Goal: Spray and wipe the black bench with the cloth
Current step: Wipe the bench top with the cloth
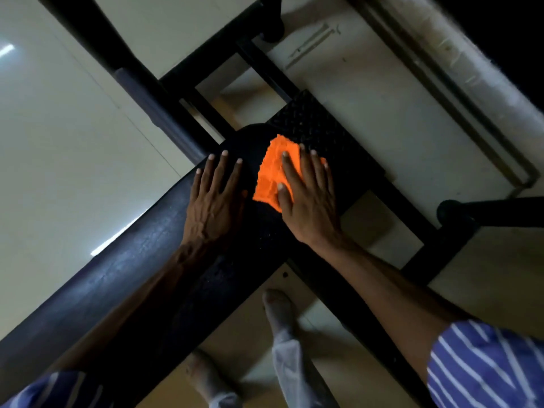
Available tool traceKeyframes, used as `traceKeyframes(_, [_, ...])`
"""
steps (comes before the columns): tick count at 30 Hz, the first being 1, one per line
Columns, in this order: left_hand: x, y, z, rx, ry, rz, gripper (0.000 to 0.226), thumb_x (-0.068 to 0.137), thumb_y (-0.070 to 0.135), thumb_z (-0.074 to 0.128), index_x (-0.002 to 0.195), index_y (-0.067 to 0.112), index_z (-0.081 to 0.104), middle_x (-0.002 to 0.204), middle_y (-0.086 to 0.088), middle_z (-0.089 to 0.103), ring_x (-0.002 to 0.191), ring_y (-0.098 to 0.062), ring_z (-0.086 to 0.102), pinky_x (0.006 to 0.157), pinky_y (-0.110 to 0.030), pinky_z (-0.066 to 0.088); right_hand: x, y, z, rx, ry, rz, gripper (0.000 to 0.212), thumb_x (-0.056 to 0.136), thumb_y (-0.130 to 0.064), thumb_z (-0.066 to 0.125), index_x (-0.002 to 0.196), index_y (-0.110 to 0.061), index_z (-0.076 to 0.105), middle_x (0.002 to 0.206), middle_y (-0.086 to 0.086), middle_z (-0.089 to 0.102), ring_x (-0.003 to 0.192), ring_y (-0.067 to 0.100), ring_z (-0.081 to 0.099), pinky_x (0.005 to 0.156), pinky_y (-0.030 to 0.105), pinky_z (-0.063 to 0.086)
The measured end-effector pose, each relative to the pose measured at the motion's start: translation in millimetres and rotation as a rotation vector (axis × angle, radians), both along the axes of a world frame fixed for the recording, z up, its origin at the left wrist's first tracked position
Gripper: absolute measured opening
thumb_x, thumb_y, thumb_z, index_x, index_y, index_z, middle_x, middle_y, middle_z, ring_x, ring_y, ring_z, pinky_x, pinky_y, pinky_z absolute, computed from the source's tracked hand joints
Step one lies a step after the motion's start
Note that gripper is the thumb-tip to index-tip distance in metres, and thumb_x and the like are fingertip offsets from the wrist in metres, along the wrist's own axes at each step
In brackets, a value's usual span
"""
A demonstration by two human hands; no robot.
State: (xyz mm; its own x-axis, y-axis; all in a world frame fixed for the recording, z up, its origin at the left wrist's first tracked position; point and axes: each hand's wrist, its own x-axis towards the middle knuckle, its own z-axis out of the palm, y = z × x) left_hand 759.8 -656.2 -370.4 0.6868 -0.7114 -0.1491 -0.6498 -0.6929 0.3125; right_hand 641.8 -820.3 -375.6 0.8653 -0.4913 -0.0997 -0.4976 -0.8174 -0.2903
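The black bench [123, 278] runs from the lower left up to the middle of the head view, ending in a rounded pad. An orange cloth [272, 175] lies on that pad. My right hand [309, 195] lies flat on the cloth with its fingers spread, pressing it against the bench. My left hand [215, 195] rests flat on the bench just left of the cloth, fingers apart, holding nothing. No spray bottle is in view.
A black metal frame [176, 81] with bars and a textured black plate [318, 125] surrounds the bench end. Pale tiled floor [59, 142] lies on the left. My feet [276, 307] stand below the bench. A rubber-footed leg [450, 210] sits at right.
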Motion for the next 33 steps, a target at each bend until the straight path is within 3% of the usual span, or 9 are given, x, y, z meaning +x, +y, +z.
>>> traceKeyframes(5, [-7.5, 4.8, -3.4, -0.022, -0.019, 0.086, 0.060, 0.109, 0.037, 0.040, 0.163, 0.015, 0.025, 0.172, -0.012, 0.017, 0.161, -0.031, 0.010, 0.131, -0.051, 0.012, 84.4, -28.2, 8.0, 0.151, 0.047, 0.070, 0.061, 0.111, -0.039, 0.037, 0.169, -0.026, 0.023, 0.178, 0.011, 0.016, 0.163, 0.038, 0.016, 0.132, 0.052, 0.020])
traceKeyframes(11, [-13.5, 17.5, -2.1, -0.035, -0.019, 0.113, 0.059, 0.109, 0.034, 0.041, 0.163, 0.015, 0.025, 0.172, -0.012, 0.017, 0.161, -0.030, 0.010, 0.131, -0.051, 0.012, 96.3, -31.2, 6.7, 0.007, 0.025, 0.404, 0.058, 0.110, -0.045, 0.033, 0.167, -0.034, 0.026, 0.178, 0.002, 0.019, 0.164, 0.031, 0.016, 0.132, 0.054, 0.015])
traceKeyframes(14, [-9.9, 19.7, -2.7, -0.035, -0.013, 0.105, 0.059, 0.109, 0.034, 0.043, 0.162, 0.014, 0.027, 0.172, -0.012, 0.019, 0.161, -0.031, 0.011, 0.130, -0.052, 0.013, 96.9, -37.5, 6.8, 0.120, 0.012, 0.201, 0.055, 0.112, -0.044, 0.033, 0.166, -0.030, 0.031, 0.176, 0.005, 0.024, 0.163, 0.033, 0.020, 0.131, 0.050, 0.023])
traceKeyframes(16, [-7.2, 21.5, -2.0, -0.036, -0.007, 0.100, 0.059, 0.109, 0.033, 0.044, 0.162, 0.015, 0.027, 0.172, -0.012, 0.019, 0.160, -0.032, 0.012, 0.130, -0.052, 0.013, 87.2, -22.2, 6.1, 0.108, -0.022, 0.083, 0.056, 0.112, -0.043, 0.035, 0.166, -0.028, 0.032, 0.175, 0.007, 0.026, 0.163, 0.034, 0.020, 0.132, 0.050, 0.021])
traceKeyframes(20, [-1.9, 20.8, -1.4, -0.040, 0.000, 0.072, 0.059, 0.109, 0.035, 0.044, 0.162, 0.017, 0.027, 0.172, -0.012, 0.018, 0.160, -0.032, 0.011, 0.130, -0.053, 0.014, 32.7, -15.5, -3.0, 0.000, -0.088, 0.129, 0.055, 0.113, -0.040, 0.035, 0.167, -0.027, 0.030, 0.177, 0.008, 0.021, 0.165, 0.031, 0.018, 0.133, 0.050, 0.018])
traceKeyframes(24, [-2.1, 13.7, -1.4, -0.021, -0.001, 0.007, 0.060, 0.108, 0.037, 0.041, 0.163, 0.017, 0.026, 0.172, -0.013, 0.016, 0.161, -0.033, 0.009, 0.130, -0.053, 0.012, -7.4, 10.1, -7.7, -0.030, -0.133, -0.095, 0.054, 0.113, -0.036, 0.041, 0.165, -0.023, 0.036, 0.175, 0.010, 0.027, 0.164, 0.031, 0.020, 0.133, 0.054, 0.016])
traceKeyframes(30, [-5.4, 13.6, -2.7, -0.014, 0.012, -0.022, 0.061, 0.109, 0.037, 0.040, 0.164, 0.018, 0.023, 0.173, -0.013, 0.013, 0.161, -0.033, 0.005, 0.130, -0.052, 0.007, -39.0, 14.1, -13.7, -0.077, -0.140, 0.163, 0.056, 0.113, -0.040, 0.038, 0.167, -0.027, 0.030, 0.178, 0.008, 0.018, 0.166, 0.029, 0.011, 0.133, 0.055, 0.013])
traceKeyframes(33, [-2.9, 22.8, -3.8, -0.005, 0.008, -0.065, 0.060, 0.109, 0.040, 0.036, 0.164, 0.019, 0.021, 0.173, -0.011, 0.012, 0.161, -0.032, 0.004, 0.131, -0.051, 0.006, -27.0, 11.5, -14.8, -0.055, -0.174, -0.108, 0.054, 0.113, -0.037, 0.040, 0.165, -0.024, 0.035, 0.176, 0.011, 0.022, 0.165, 0.032, 0.015, 0.132, 0.056, 0.015])
